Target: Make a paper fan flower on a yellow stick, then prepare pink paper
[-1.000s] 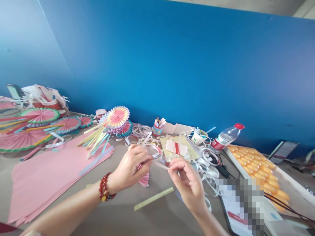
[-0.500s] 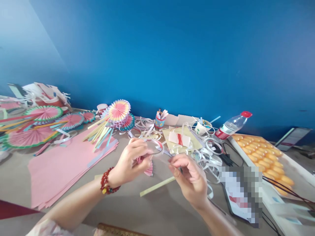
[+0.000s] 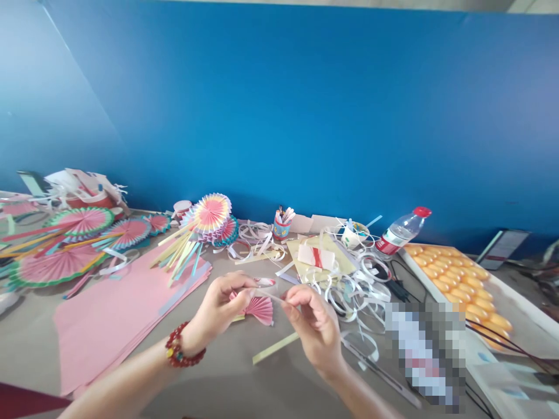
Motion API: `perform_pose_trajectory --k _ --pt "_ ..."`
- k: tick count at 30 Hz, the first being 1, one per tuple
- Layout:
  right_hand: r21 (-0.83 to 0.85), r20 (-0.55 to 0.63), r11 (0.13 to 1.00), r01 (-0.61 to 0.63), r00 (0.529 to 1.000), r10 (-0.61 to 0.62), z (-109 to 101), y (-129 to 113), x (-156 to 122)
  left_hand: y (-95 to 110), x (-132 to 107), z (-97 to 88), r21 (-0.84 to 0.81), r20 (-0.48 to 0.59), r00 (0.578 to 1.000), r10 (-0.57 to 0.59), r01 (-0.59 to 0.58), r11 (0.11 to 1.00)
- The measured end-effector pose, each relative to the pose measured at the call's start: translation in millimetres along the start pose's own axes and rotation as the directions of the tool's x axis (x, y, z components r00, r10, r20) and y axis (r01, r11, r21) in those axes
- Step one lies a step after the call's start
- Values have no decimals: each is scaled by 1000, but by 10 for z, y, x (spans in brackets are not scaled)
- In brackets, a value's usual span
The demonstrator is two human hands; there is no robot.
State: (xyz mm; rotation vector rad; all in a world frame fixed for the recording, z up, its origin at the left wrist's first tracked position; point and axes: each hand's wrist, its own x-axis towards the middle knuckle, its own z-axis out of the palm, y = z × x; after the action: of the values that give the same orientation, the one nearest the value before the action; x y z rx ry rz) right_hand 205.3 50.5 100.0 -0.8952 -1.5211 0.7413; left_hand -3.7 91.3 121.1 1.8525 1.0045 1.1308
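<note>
My left hand [image 3: 227,305], wearing a red bead bracelet, is closed on a small roll of tape [image 3: 264,283] with a red and white core. A thin whitish strip of tape [image 3: 269,295] stretches across to my right hand [image 3: 312,326], whose thumb and fingertips pinch its end. Just behind and below the left fingers lies a pink pleated paper fan [image 3: 258,309] on the table. A pale yellow paper strip [image 3: 274,348] rests below, its right end next to the right hand.
Pink paper sheets [image 3: 109,326] and finished paper fans [image 3: 212,212] spread to the left. Curled white strips [image 3: 349,291], a long thin metal tool [image 3: 384,375], a bottle [image 3: 402,233] and a tray of yellow-orange pieces [image 3: 458,282] lie right. A blue wall [image 3: 279,116] stands behind.
Both hands have come nearer each other, the right one moving left. The tape roll has tilted and dropped lower, and more of the pink fan shows. The view has shifted upward.
</note>
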Motion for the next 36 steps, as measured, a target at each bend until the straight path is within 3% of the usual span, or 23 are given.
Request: perform_pose_trajectory --k 1,2,3,4,5,6,7,8,9,11,14,18,21,27,31,36 --pt "-6 -51 1000 -6 999 6 -39 22 -5 -72 27 -75 14 -54 998 -12 13 1000" --pt "-14 -124 1000 -12 992 10 -103 53 -13 -162 61 -173 23 -190 982 -16 21 1000" --pt "-31 -232 999 -26 973 18 -188 94 -26 -266 99 -285 46 -333 942 -27 45 998" --pt "-45 -380 999 -22 925 3 -282 144 -42 -377 137 -396 93 -494 869 -30 87 992" --pt "-55 -467 998 -39 884 9 -374 203 -62 -490 173 -493 165 -562 827 -11 125 978" --pt "-74 -464 994 -81 885 37 -449 267 -83 -597 204 -560 276 -504 863 26 132 952" --pt "-116 -381 985 -125 922 72 -499 334 -105 -695 230 -588 396 -390 917 83 86 914" --pt "-166 -231 973 -160 965 119 -516 398 -127 -779 252 -577 495 -235 963 132 2 869" --pt "-211 -90 963 -166 985 150 -500 456 -146 -847 272 -531 566 -103 979 174 -86 820" --pt "-313 104 940 -139 978 179 -388 543 -177 -942 313 -374 652 94 977 189 -204 730" --pt "-464 259 885 -27 952 165 -142 609 -196 -1005 375 -142 661 228 960 162 -274 698" --pt "-618 361 782 86 914 184 101 698 -196 -1001 319 -7 716 288 945 153 -319 621" --pt "-663 414 736 137 886 208 172 800 -189 -949 118 6 683 309 937 164 -339 647" --pt "-623 426 766 162 891 158 157 909 -105 -884 -220 12 557 416 907 58 -305 772" --pt "-558 477 812 169 866 148 132 944 -14 -884 -199 47 507 407 913 36 -258 823" --pt "-515 544 832 204 828 134 81 996 47 -869 -93 92 480 441 896 46 -279 832"
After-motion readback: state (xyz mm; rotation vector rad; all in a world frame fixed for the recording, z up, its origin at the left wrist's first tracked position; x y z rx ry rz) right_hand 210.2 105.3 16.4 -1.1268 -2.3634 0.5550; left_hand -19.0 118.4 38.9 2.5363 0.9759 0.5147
